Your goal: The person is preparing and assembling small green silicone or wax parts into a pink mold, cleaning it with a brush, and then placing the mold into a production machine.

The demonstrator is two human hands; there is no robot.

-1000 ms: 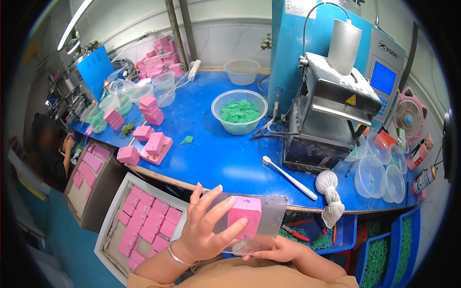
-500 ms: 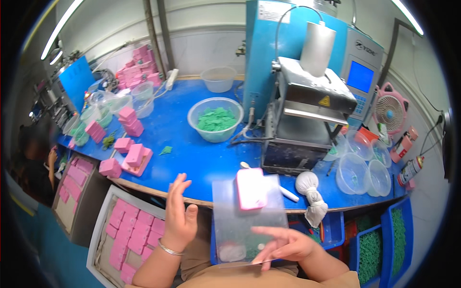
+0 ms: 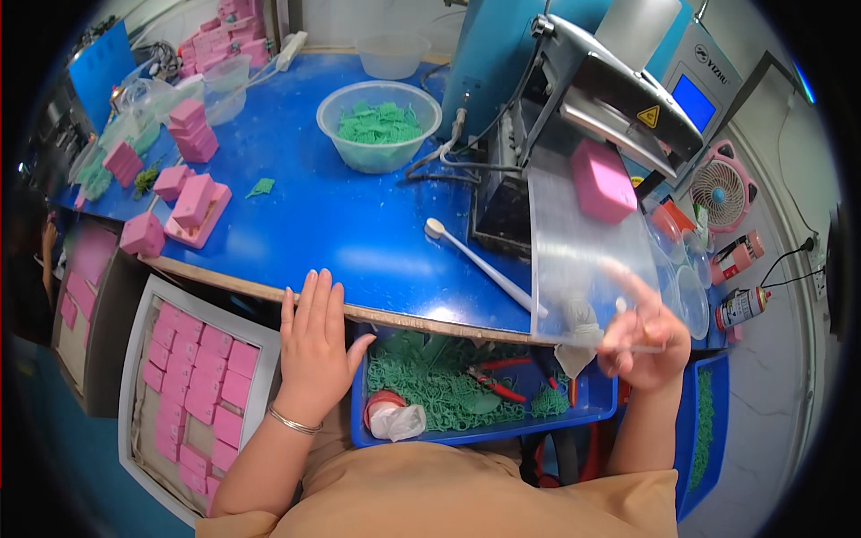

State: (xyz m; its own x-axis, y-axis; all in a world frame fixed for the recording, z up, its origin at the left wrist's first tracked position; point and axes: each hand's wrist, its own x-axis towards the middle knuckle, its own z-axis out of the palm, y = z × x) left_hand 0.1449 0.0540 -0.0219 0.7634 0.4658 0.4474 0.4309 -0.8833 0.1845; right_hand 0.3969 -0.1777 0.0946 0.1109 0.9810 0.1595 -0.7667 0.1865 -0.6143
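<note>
My right hand point(image 3: 650, 336) pinches the near edge of a clear plastic sheet point(image 3: 556, 255), thumb and fingers on it. On the sheet's far part rests a pink block point(image 3: 610, 184) with rounded corners, at the front of a metal press point(image 3: 507, 197) with a raised upper plate. My left hand point(image 3: 314, 345) lies flat over the table's front edge, fingers stretched out and holding nothing. Between the hands lies a long white-handled tool with a round cream head point(image 3: 434, 228). A white cloth bundle point(image 3: 574, 360) is partly hidden behind the sheet.
A clear bowl point(image 3: 332, 148) of green pieces stands on the blue table point(image 3: 296, 224). Pink blocks point(image 3: 193, 199) are stacked at left, above a tray of pink pieces point(image 3: 148, 368). Below the edge, a blue bin point(image 3: 363, 432) holds green scraps and a red-handled tool point(image 3: 498, 386). Clear cups point(image 3: 691, 287) stand right.
My right hand has carried the sheet and pink block rightward and up to the press, uncovering the bin and the white-handled tool. My left hand has come down flat onto the table edge. The view has shifted.
</note>
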